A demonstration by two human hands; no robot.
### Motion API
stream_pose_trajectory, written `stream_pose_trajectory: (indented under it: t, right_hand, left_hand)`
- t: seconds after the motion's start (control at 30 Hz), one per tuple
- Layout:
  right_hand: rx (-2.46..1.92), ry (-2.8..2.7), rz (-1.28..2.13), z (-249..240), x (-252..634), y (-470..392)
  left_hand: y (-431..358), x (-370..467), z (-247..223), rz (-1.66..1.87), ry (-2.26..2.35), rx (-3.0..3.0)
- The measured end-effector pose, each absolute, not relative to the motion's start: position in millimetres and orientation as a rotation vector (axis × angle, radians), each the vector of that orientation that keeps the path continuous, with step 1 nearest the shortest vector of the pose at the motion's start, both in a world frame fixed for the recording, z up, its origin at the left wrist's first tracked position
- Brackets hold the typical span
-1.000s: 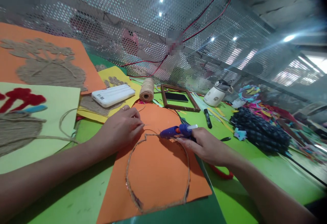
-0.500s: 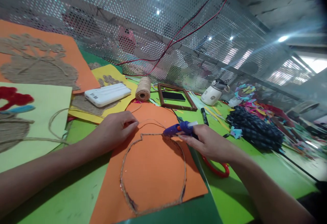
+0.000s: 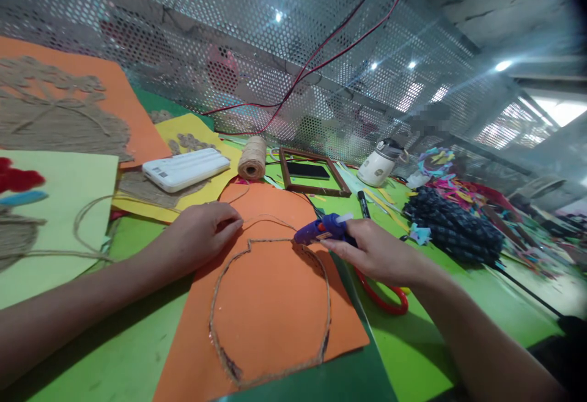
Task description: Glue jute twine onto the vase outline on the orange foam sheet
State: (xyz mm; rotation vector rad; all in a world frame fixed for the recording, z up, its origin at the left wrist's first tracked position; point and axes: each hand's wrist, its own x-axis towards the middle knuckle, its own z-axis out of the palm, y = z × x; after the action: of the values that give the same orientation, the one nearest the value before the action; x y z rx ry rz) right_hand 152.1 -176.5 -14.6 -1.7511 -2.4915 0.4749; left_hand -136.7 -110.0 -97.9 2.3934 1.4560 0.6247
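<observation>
Head view | left hand [image 3: 202, 231]: bare, short rounded thumb | left forearm [image 3: 121, 285]: bare, smooth outline, narrowing toward the hand, cut by frame edge | right hand [image 3: 385, 252]: bare, thumb slim | right forearm [image 3: 465, 319]: bare, smooth, tapering toward the hand | nails, small finger detail: too blurred to tell

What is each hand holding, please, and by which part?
Right hand: hot glue gun, by its handle. Left hand: jute twine, apparently pinched partway along.
</observation>
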Motion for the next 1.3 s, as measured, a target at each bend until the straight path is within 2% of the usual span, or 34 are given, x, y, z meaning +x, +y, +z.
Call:
stream_pose_trajectory:
  t: [0.63,1.3]
  right_hand:
    - [-1.547,-2.407,0.573,-29.4,124.2,-177.3]
    - [-1.692,-2.443,0.638,-8.1,161.3,-165.2]
  left_hand:
    - [-110.5,-135.9,-95.5,0.638,1.468,2.397]
    - [-110.9,-136.3,-93.1,0.628,1.455,2.404]
